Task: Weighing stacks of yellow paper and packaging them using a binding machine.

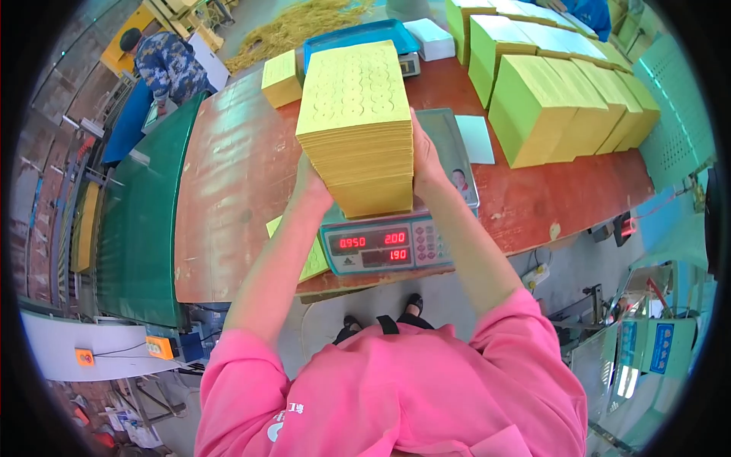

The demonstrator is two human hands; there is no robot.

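A tall stack of yellow paper sheets point(354, 141), its top sheet marked with rows of curved cuts, is between my two hands over a digital scale point(388, 247). My left hand point(311, 179) presses against the stack's left side, its fingers mostly hidden behind the paper. On the opposite side, my right hand point(426, 156) grips the stack with the thumb showing along its edge. Red digits glow on the scale's front panel. The stack covers much of the metal pan point(454, 148), so whether it rests there or is lifted I cannot tell.
Several yellow paper stacks point(533, 114) stand at the right. Behind are a smaller yellow block point(282, 80), a blue tray point(362, 39) and white paper point(430, 38). A green table point(141, 221) adjoins the red tabletop point(236, 167). A person in camouflage point(171, 65) works far left.
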